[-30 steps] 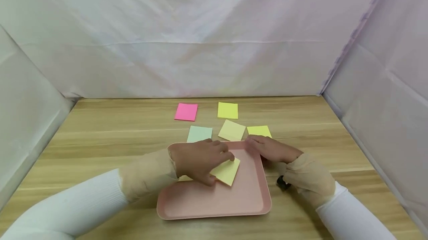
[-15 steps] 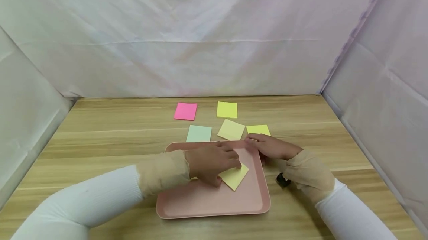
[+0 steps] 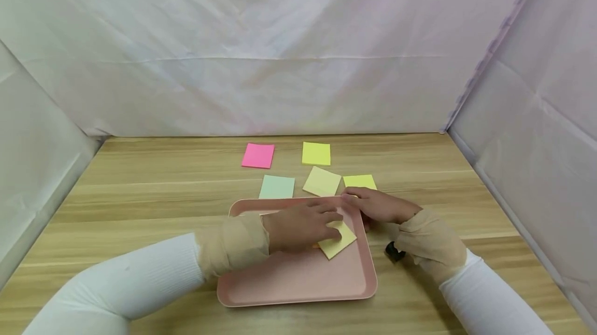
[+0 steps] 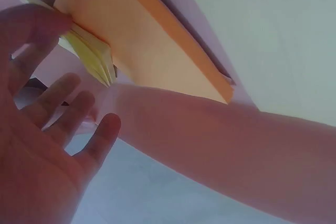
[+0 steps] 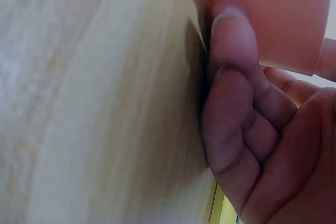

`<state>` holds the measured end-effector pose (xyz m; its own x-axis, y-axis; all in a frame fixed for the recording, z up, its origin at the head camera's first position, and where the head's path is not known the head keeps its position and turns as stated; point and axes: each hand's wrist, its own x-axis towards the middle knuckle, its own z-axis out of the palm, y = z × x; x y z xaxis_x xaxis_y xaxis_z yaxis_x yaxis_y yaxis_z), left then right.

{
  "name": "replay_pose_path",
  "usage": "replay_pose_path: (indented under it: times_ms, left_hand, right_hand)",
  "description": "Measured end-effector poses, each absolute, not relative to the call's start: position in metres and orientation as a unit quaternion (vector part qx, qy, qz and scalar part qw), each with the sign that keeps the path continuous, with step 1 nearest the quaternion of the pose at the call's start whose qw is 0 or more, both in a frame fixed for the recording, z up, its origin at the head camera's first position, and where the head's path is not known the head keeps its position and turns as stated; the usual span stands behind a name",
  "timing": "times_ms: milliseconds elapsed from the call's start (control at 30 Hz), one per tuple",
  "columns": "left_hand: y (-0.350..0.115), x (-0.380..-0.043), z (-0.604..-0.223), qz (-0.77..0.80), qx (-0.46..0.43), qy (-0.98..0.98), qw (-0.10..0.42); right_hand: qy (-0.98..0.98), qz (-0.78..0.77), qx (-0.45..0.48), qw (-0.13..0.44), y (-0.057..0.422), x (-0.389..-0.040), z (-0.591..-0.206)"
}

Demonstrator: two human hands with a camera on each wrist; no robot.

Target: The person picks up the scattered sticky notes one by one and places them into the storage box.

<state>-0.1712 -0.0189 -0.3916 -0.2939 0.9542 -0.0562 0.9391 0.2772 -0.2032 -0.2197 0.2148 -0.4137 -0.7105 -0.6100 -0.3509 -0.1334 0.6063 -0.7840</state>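
Observation:
My left hand (image 3: 300, 227) reaches over the pink tray (image 3: 298, 280). Its thumb and forefinger pinch a pale yellow sticky note pad (image 3: 339, 241) near the tray's right side. In the left wrist view this yellow pad (image 4: 89, 51) is tilted with its sheets slightly fanned, and the other fingers spread free of it. An orange sticky note pad (image 4: 147, 40) lies beside it in the tray, mostly hidden under the hand in the head view. At the tray's far right corner, my right hand (image 3: 380, 205) grips the rim, its fingers (image 5: 231, 114) curled low against the outer wall.
Beyond the tray on the wooden table (image 3: 163, 179) lie a pink pad (image 3: 258, 155), a yellow pad (image 3: 316, 153), a mint green pad (image 3: 277, 187), a cream pad (image 3: 322, 181) and another yellow pad (image 3: 359, 181). White cloth walls (image 3: 280, 91) enclose the table.
My left hand has moved right inside the tray, taking the pale yellow pad toward the right wall and turning it. My right hand stays at the corner.

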Motion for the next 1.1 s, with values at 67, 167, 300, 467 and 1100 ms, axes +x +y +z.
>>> replay_pose_path:
  times_ms: [67, 167, 300, 467, 1100]
  left_hand:
    - [-0.019, -0.172, -0.392, 0.105, -0.578, -0.808, 0.048]
    - [-0.021, -0.175, -0.392, 0.104, -0.550, -0.827, 0.059]
    - [-0.022, -0.178, -0.394, 0.090, -0.528, -0.842, 0.063]
    - [-0.025, -0.178, -0.396, 0.072, -0.508, -0.857, 0.041]
    - [-0.056, -0.159, -0.389, 0.093, -0.475, -0.875, 0.004]
  right_hand:
    - [0.839, -0.388, -0.219, 0.312, 0.215, -0.219, -0.414]
    - [0.839, -0.391, -0.215, 0.312, 0.215, -0.219, -0.415]
    - [0.840, -0.391, -0.208, 0.313, 0.215, -0.218, -0.414]
    - [0.837, -0.395, -0.210, 0.314, 0.215, -0.219, -0.415]
    - [0.841, -0.391, -0.237, 0.289, 0.214, -0.219, -0.417]
